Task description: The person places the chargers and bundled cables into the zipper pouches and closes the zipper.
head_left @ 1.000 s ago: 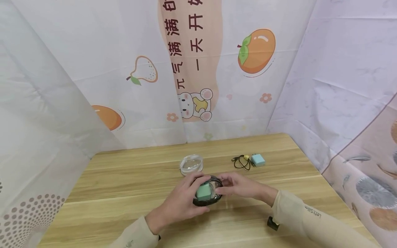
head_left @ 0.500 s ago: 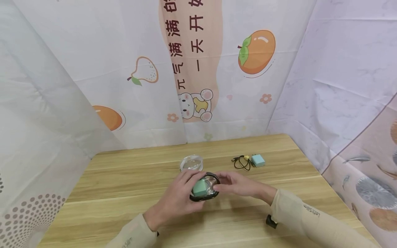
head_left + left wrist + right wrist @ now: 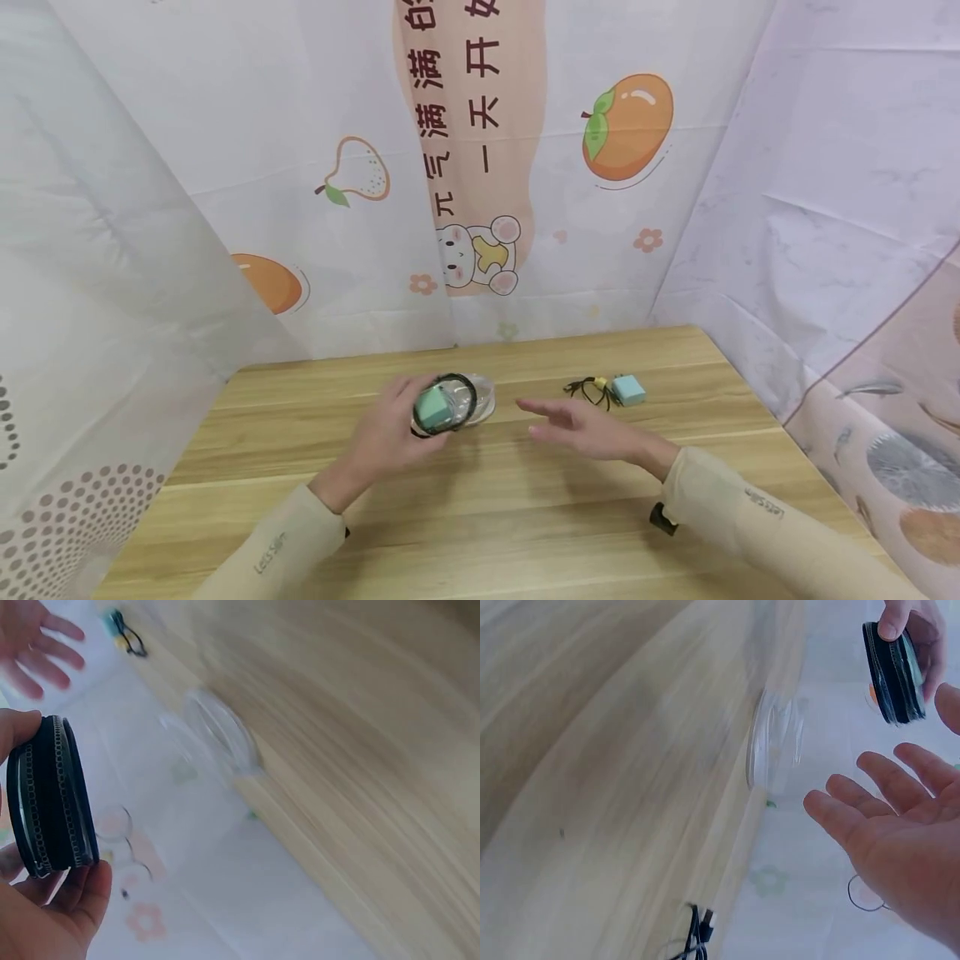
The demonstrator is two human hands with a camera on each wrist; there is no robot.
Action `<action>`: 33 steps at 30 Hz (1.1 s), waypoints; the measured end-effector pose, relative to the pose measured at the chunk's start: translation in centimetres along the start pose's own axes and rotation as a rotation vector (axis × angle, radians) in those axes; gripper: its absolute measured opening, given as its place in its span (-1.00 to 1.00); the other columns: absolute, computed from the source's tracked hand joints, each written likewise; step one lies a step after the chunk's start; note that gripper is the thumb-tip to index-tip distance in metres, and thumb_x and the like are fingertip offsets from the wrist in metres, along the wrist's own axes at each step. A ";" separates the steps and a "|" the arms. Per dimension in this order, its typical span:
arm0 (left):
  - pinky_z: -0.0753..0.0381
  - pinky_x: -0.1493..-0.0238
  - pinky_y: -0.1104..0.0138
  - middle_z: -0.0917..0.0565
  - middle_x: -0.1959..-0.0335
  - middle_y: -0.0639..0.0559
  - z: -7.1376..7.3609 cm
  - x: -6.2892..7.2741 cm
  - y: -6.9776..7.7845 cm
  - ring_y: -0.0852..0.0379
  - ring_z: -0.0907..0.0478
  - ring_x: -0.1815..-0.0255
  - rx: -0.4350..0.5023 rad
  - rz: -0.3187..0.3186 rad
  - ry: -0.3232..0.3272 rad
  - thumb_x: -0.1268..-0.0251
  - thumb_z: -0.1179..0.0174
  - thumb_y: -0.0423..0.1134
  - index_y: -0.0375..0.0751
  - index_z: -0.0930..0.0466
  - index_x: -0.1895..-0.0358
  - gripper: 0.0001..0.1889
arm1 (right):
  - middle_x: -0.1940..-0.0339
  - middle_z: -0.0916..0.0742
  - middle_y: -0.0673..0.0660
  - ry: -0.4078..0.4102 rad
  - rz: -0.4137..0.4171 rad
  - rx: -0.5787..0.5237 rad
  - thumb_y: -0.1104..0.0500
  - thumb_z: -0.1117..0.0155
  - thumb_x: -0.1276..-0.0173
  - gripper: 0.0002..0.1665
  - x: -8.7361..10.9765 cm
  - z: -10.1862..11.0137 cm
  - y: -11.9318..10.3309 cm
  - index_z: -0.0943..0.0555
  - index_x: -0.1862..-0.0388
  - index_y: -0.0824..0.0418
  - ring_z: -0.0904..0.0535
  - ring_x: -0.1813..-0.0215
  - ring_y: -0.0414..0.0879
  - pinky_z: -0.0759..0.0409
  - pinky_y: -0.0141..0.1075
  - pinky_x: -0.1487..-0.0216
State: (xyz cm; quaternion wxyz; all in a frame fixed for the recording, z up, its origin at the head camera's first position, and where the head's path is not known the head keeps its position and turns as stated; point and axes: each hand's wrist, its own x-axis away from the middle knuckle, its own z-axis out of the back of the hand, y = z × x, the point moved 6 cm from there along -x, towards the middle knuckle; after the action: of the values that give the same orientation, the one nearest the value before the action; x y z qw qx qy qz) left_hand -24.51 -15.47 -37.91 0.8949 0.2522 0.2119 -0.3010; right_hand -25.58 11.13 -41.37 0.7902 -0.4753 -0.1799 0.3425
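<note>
My left hand (image 3: 386,437) grips a round, see-through zip pouch (image 3: 52,796) by its black zippered edge, thumb on one side and fingers on the other. Through its clear face shows a mint-green charger block (image 3: 432,408), with a cable coiled beside it. The pouch is lifted above the table, its zip closed in the left wrist view. Apart from it, to the right, my right hand (image 3: 581,429) hovers with fingers extended and nothing in them; the right wrist view shows its bare palm (image 3: 915,840).
Behind the held pouch, a white-edged clear round pouch (image 3: 486,402) lies on the wooden table (image 3: 510,517). Toward the back right lie a short black cable (image 3: 592,390) with a yellow tie and a light-blue charger block (image 3: 628,389). Printed cloth (image 3: 360,275) hangs around the table.
My right hand has let go of the black-edged pouch, its fingers straightening. The left hand has carried the pouch left and toward the back, so it now overlaps the white-edged pouch.
</note>
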 end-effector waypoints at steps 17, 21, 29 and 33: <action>-0.59 0.03 -0.03 -0.64 -0.11 -0.21 2.4 2.0 -9.9 -0.16 -0.59 -0.05 -0.029 0.352 -0.078 -0.04 -0.55 0.01 -0.32 -0.45 -0.31 -0.19 | -0.48 -0.49 0.16 0.020 0.088 0.249 -0.03 -0.15 -0.59 -0.38 -1.9 0.2 -0.6 -0.40 -0.51 0.21 -0.35 -0.49 0.03 -0.32 0.06 -0.44; -0.59 0.00 -0.04 -0.63 -0.12 -0.25 2.2 2.9 -11.6 -0.18 -0.59 -0.05 -0.017 0.429 -0.109 -0.09 -0.54 0.00 -0.36 -0.44 -0.31 -0.21 | -0.44 -0.52 0.15 0.006 0.120 0.319 -0.01 -0.14 -0.60 -0.41 -3.2 -0.9 -0.8 -0.44 -0.47 0.24 -0.40 -0.46 -0.02 -0.35 -0.03 -0.43; -0.57 -0.07 -0.09 -0.56 -0.22 -0.36 -0.4 4.6 -14.4 -0.25 -0.54 -0.16 -0.033 0.514 -0.237 -0.17 -0.47 0.11 -0.41 -0.41 -0.36 -0.16 | -0.42 -0.54 0.03 -0.018 0.026 0.421 -0.21 -0.09 -0.57 -0.37 -6.6 -3.6 0.1 -0.46 -0.49 0.03 -0.45 -0.41 -0.05 -0.40 -0.06 -0.40; -0.52 -0.10 -0.14 -0.52 -0.25 -0.43 -0.7 4.8 -14.6 -0.31 -0.50 -0.20 -0.045 0.514 -0.260 -0.19 -0.44 0.12 -0.47 -0.40 -0.36 -0.14 | -0.45 -0.51 0.04 -0.078 0.052 0.393 -0.13 -0.07 -0.61 -0.38 -9.1 -5.8 -0.5 -0.41 -0.52 0.09 -0.45 -0.41 -0.09 -0.40 -0.15 -0.40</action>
State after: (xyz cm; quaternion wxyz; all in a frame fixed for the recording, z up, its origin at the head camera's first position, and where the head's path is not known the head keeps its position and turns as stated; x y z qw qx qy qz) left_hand -30.65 -27.23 -45.77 0.9668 0.2373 0.0312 -0.0891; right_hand -28.23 0.84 -43.38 0.8512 -0.3028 -0.1278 0.4093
